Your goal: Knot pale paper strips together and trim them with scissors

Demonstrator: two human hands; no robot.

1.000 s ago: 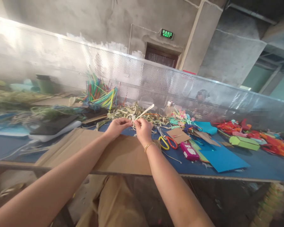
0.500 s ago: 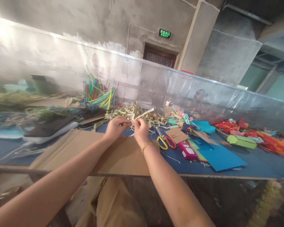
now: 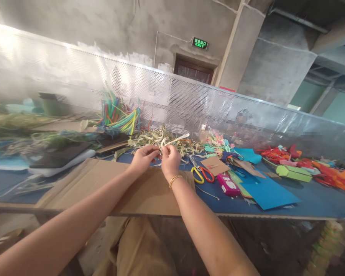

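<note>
My left hand (image 3: 143, 156) and my right hand (image 3: 169, 158) meet above the far edge of a brown cardboard sheet (image 3: 138, 188). Both pinch a pale cream strip (image 3: 176, 138) that sticks out up and to the right from between my fingers. A gold bracelet circles my right wrist. Just behind my hands lies a heap of pale straw-like strips (image 3: 161, 138). Scissors with a yellow and a red handle (image 3: 201, 173) lie right of my right hand.
The blue table (image 3: 319, 199) carries a pink box (image 3: 228, 184), blue paper (image 3: 266, 193), a green box (image 3: 293, 172), red and orange paper pieces and a bundle of coloured straws (image 3: 117, 113). A perforated metal screen (image 3: 189, 99) runs along the back. A white device (image 3: 60, 155) lies left.
My hands stayed together on the strip, and its free end dropped a little lower. The view shifted slightly.
</note>
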